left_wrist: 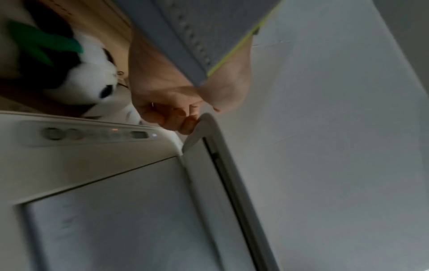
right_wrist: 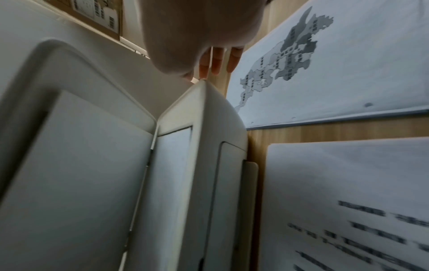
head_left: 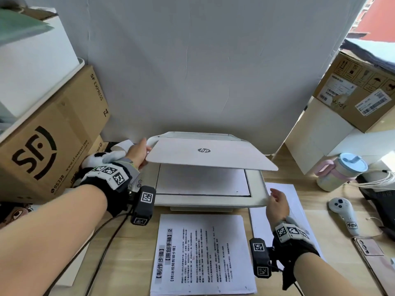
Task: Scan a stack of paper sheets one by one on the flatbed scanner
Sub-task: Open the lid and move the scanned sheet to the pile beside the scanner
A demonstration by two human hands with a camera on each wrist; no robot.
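My left hand (head_left: pixel 138 153) pinches the left front corner of the white HP flatbed scanner's (head_left: pixel 254 198) flat white plastic lid (head_left: pixel 210 154), w/ the lid held part-raised over the glass, where a white sheet (head_left: pixel 202 181) lies on the bed. My right hand (head_left: pixel 277 205) sits at the scanner's right front corner, fingers straight & loosely spread, holding nothing. The printed paper stack (head_left: pixel 203 254) lies on the wooden desk (head_left: pixel 119 248) just in front of the scanner, & another white sheet w/ a grey map (right_wrist: pixel 325 60) lies to the scanner's right.

Left hand (head_left: pixel 139 153) reaches forward with fingers curled in a grip; right hand (head_left: pixel 277 205) hangs relaxed, fingers straight.
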